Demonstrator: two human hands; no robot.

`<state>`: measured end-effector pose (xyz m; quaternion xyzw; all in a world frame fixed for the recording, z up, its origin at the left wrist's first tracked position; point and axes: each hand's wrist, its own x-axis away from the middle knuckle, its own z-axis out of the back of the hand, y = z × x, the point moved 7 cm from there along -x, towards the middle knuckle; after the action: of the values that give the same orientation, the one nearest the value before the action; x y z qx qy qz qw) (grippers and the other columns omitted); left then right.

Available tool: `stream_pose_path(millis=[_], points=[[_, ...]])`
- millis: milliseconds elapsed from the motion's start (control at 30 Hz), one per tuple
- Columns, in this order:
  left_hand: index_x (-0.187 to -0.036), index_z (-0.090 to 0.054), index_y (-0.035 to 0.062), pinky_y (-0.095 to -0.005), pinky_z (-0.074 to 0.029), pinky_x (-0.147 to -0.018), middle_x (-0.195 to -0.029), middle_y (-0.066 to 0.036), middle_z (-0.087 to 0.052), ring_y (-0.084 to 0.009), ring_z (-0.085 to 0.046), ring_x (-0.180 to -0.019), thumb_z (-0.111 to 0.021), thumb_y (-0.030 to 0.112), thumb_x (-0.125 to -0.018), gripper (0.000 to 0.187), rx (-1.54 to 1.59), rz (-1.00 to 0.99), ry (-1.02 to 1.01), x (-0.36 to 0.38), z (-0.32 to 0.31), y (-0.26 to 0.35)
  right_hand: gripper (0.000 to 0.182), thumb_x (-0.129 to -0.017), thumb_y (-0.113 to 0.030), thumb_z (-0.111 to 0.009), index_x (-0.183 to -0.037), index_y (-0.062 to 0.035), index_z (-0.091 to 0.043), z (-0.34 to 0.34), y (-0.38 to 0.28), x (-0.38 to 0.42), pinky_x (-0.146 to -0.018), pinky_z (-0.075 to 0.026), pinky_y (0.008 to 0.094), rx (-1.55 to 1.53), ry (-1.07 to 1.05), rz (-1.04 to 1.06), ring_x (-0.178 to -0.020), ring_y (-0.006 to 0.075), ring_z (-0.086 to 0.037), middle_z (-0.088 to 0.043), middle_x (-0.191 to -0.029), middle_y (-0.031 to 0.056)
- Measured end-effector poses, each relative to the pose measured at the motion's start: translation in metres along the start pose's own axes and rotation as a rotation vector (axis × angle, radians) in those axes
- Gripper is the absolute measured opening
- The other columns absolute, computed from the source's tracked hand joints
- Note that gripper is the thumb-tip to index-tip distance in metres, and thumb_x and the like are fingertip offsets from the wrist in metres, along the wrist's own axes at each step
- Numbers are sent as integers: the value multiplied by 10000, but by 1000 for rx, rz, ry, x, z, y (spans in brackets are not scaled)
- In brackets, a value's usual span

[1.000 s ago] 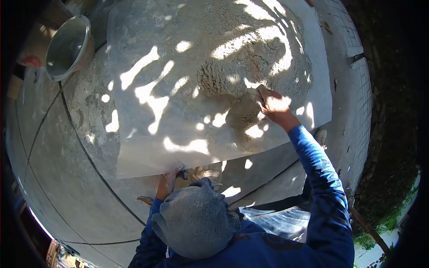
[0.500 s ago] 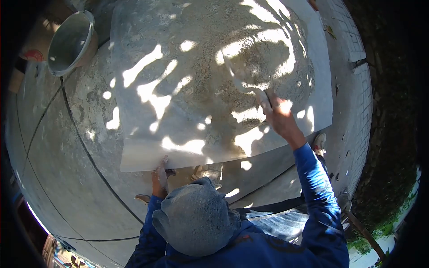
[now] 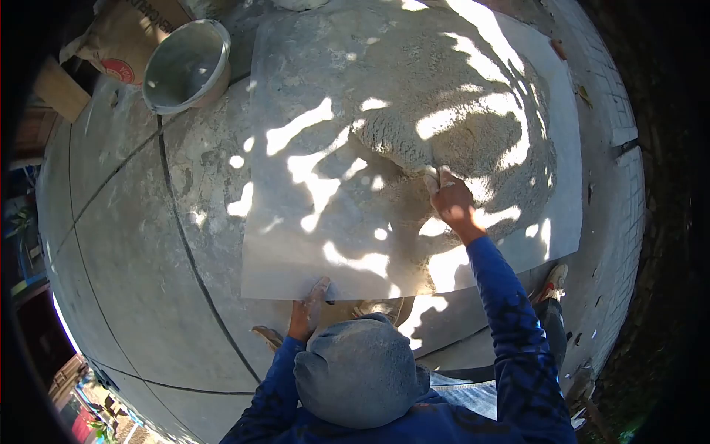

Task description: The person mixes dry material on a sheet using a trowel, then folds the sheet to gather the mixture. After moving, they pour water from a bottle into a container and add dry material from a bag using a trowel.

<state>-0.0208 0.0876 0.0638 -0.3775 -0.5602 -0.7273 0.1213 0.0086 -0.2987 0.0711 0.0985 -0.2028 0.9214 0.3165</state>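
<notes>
My right hand [image 3: 451, 198] is closed on the handle of a trowel [image 3: 431, 172]. Grey mix covers most of its blade, so the blade's outline is hard to make out. Around the tool spreads a wide layer of damp, crumbly grey mortar mix [image 3: 473, 144], dappled with sunlight. The mix lies on a pale sheet [image 3: 277, 270]. At the sheet's near edge rests my left hand [image 3: 314, 302], its fingers stretched out over the border and dusty with grey. Part of that hand's underside is hidden.
A grey-coated bucket [image 3: 214, 87] stands at the upper left beside a brown paper sack [image 3: 111, 48]. Jointed concrete floor [image 3: 126, 259] surrounds the sheet. A shoe [image 3: 555, 281] sits near the sheet's lower right corner. Dark soil and plants border the right.
The view has shifted, so the scene sits further right and lower. The trowel's blade, bare-edged before, is now largely covered by mix. My left hand stays at the sheet's edge.
</notes>
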Motion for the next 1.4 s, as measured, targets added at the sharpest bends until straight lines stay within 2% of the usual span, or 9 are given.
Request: stream_pose_path(millis=[133, 300, 433, 567, 600, 700, 1100, 1167, 1400], points=[[-1174, -610, -44, -306, -459, -891, -1105, -118, -640, -179, -594, -1001, -517, 166, -959, 315, 21, -71, -63, -2, 4, -13, 449, -946, -420, -462, -1100, -6, -544, 44, 32, -12, -688, -480, 483, -173, 103, 77, -761, 450, -615, -606, -790, 296], [-1171, -615, -32, -325, -443, -921, -1116, -139, -638, -208, -592, -1025, -507, 191, -960, 325, -143, -151, -90, -4, 2, -11, 387, -967, -404, -472, -1051, -40, -573, 111, 52, -3, -380, -340, 255, -711, -64, -189, -429, 76, -427, -497, -605, 7], [-1160, -623, -35, -326, -438, -923, -1120, -151, -634, -216, -589, -1036, -516, 207, -954, 334, -35, 152, -41, -6, -2, -15, 348, -967, -383, -484, -981, -44, -562, 129, 70, 31, -393, -352, 269, -752, -7, -293, -419, 86, -428, -465, -547, 13], [-1031, -655, -48, -309, -467, -828, -983, -132, -656, -192, -612, -896, -534, 194, -946, 284, -70, 6, -91, -26, -2, -59, 260, -892, -243, -601, -1055, -45, -557, 90, 56, 110, -627, -491, 413, 65, 127, 653, -744, 370, -599, -596, -827, 191], [-1031, -655, -48, -309, -467, -828, -983, -132, -656, -192, -612, -896, -534, 194, -946, 284, -72, 6, -104, -29, -6, -59, 285, -860, -241, -639, -1062, -65, -542, 73, 64, 115, -635, -510, 414, -111, -184, 251, -764, 357, -625, -607, -851, 175], [-942, -631, -24, -294, -457, -755, -876, -102, -620, -171, -583, -802, -530, 203, -951, 248, -3, 72, -144, -29, -17, -59, 263, -831, -240, -630, -1019, -77, -544, -8, 136, 142, -626, -520, 385, 384, -436, 242, -775, 295, -656, -618, -931, 120], [-797, -594, 19, -268, -438, -639, -697, -48, -559, -134, -533, -650, -521, 228, -963, 277, 40, 174, -329, -21, -52, 8, 296, -873, -310, -618, -1010, -52, -575, 89, 158, 52, -633, -533, 420, 420, 301, 465, -764, 331, -635, -638, -867, 136], [-799, -594, 19, -267, -438, -640, -698, -47, -558, -134, -532, -652, -520, 231, -964, 279, 33, 187, -353, -22, -56, 4, 411, -876, -298, -618, -1160, -15, -532, 129, 140, 32, -759, -530, 399, 265, 46, 279, -893, 337, -645, -650, -1017, 168], [-804, -597, 21, -265, -437, -645, -699, -44, -555, -132, -530, -658, -516, 243, -966, 287, 18, 215, -453, -23, -73, 1, 330, -957, -340, -445, -973, -22, -533, 179, 108, -26, -689, -475, 437, 158, -7, 306, -751, 378, -600, -589, -755, 208]])
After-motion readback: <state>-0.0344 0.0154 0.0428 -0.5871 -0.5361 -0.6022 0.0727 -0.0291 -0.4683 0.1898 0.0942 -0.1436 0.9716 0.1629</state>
